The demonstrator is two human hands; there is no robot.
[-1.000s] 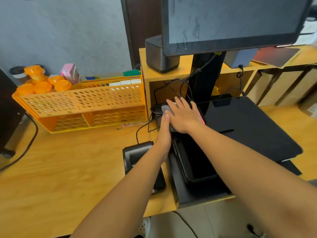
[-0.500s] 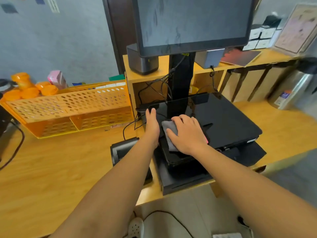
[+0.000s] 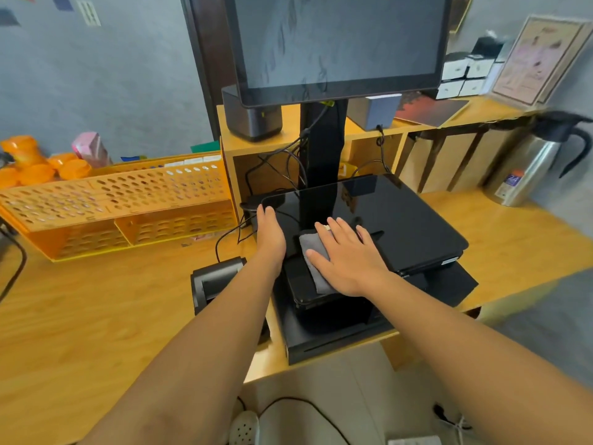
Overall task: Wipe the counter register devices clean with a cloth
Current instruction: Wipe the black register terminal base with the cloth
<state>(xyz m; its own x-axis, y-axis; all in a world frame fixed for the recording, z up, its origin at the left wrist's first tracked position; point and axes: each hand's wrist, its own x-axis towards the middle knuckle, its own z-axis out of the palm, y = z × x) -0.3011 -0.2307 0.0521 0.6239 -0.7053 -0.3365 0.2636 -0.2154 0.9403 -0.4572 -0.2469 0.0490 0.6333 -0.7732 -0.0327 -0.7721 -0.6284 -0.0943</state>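
From the head view, the right hand (image 3: 348,256) presses a grey cloth (image 3: 313,256) flat-fingered onto the black register base (image 3: 401,220). The left hand (image 3: 271,234) rests open on its left edge. A receipt printer (image 3: 215,277), loose cables (image 3: 231,236) and an orange rack (image 3: 118,203) crowd the left.

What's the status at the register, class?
Right hand flat, pressing grey cloth on black register device. Left hand steadies its left edge. Cables lie alongside.

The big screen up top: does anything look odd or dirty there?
Yes. The monitor shows dark drip-like streaks down its glass, so it looks unwiped. Below, the right hand presses the grey cloth flat on the black register base.
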